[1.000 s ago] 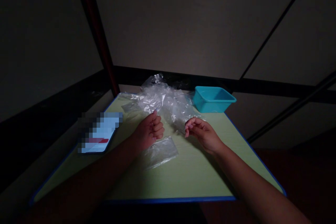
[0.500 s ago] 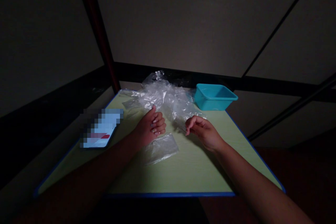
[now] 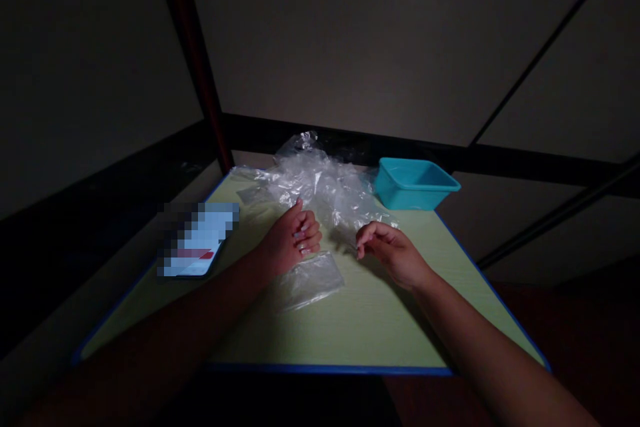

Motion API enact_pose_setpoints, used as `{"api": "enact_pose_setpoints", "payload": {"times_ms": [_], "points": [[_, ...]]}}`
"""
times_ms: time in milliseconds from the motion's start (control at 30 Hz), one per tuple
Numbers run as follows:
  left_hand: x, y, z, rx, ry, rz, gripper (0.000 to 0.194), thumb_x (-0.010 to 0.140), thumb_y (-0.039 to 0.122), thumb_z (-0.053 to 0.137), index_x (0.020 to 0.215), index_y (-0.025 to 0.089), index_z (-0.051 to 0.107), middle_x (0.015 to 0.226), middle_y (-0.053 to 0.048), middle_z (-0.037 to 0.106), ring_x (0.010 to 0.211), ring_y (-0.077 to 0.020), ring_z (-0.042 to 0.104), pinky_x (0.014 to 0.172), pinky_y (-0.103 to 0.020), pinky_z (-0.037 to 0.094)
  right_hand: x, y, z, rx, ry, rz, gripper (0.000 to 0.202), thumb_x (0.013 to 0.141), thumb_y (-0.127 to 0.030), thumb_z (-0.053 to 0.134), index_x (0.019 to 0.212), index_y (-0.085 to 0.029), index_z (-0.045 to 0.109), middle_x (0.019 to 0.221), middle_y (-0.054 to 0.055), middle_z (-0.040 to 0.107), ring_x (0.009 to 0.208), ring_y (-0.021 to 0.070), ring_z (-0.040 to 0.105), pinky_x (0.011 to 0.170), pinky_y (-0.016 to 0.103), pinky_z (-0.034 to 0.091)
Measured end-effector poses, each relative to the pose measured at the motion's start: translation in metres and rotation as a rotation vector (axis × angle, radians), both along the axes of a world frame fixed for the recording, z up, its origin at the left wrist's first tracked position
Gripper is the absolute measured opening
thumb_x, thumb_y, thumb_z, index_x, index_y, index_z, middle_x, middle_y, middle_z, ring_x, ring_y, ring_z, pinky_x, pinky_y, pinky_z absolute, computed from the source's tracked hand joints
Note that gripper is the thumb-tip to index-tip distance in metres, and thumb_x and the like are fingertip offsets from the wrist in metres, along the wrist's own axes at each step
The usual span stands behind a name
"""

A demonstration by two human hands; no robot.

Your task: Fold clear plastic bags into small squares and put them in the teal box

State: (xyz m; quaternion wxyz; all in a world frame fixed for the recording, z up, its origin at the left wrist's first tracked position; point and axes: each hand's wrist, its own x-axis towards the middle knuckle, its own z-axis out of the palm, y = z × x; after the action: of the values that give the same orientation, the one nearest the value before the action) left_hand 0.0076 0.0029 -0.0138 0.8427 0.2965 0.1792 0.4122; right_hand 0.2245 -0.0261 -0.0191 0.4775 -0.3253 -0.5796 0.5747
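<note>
My left hand (image 3: 295, 237) rests loosely curled with its thumb pointing up; nothing shows in its fingers. Just below it, a flat, folded clear plastic bag (image 3: 315, 280) lies on the table, partly behind my wrist. My right hand (image 3: 393, 253) hovers at the right with fingers bent down and drawn together, and nothing is visible in them. Beyond both hands spreads a crumpled heap of clear plastic bags (image 3: 315, 177). The edge of this heap comes close to my right fingertips; whether they touch is unclear.
A turquoise plastic basin (image 3: 413, 197) stands at the table's back right corner. To the left lies a phone (image 3: 200, 240) with a lit, partly blurred screen. The pale green table (image 3: 390, 333) has a blue edge, and a wall panel (image 3: 330, 47) rises behind it.
The whole view has shifted slightly, so everything appears a little further right. Both hands keep their pose, and nothing has been picked up or let go.
</note>
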Motion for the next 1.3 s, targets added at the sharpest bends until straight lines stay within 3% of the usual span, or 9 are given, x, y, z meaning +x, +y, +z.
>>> {"api": "enact_pose_setpoints", "payload": {"times_ms": [333,700,933,1300], "points": [[-0.0002,0.0007,-0.0007,0.008,0.011,-0.003,0.059,0.088,0.061,0.040,0.051,0.016,0.042,0.042,0.006,0.027,0.034,-0.0076,0.029,0.036,-0.020,0.025,-0.0021,-0.0009,0.0016,-0.038,0.004,-0.011,0.022,0.082,-0.038,0.067,0.089,-0.020,0.058,0.071,-0.001,0.061,0.060,0.0112,0.057,0.061,0.026,0.045],[-0.0019,0.0039,-0.0025,0.044,0.016,-0.018,0.056,0.090,0.056,0.040,0.051,0.016,0.042,0.042,0.006,0.028,0.033,-0.0076,0.030,0.037,-0.020,0.027,-0.0014,0.0011,-0.0030,0.008,-0.039,0.020,0.024,0.081,-0.039,0.068,0.088,-0.019,0.056,0.069,-0.002,0.060,0.060,0.0112,0.056,0.061,0.026,0.044],[-0.0005,0.0014,-0.0037,0.049,0.025,-0.025,0.053,0.090,0.051,0.043,0.051,0.016,0.042,0.042,0.005,0.029,0.034,-0.0075,0.029,0.038,-0.020,0.026,-0.0031,0.0000,-0.0023,0.122,-0.101,-0.010,0.023,0.082,-0.040,0.067,0.082,-0.019,0.058,0.066,-0.001,0.059,0.061,0.0118,0.055,0.061,0.026,0.044],[0.0010,0.0011,-0.0054,0.107,0.076,-0.015,0.050,0.090,0.049,0.043,0.054,0.016,0.043,0.044,0.006,0.029,0.035,-0.0069,0.029,0.039,-0.019,0.027,-0.0019,0.0019,-0.0039,0.117,-0.143,-0.019,0.024,0.078,-0.040,0.070,0.078,-0.017,0.062,0.066,0.000,0.061,0.062,0.0119,0.056,0.062,0.026,0.044]]}}
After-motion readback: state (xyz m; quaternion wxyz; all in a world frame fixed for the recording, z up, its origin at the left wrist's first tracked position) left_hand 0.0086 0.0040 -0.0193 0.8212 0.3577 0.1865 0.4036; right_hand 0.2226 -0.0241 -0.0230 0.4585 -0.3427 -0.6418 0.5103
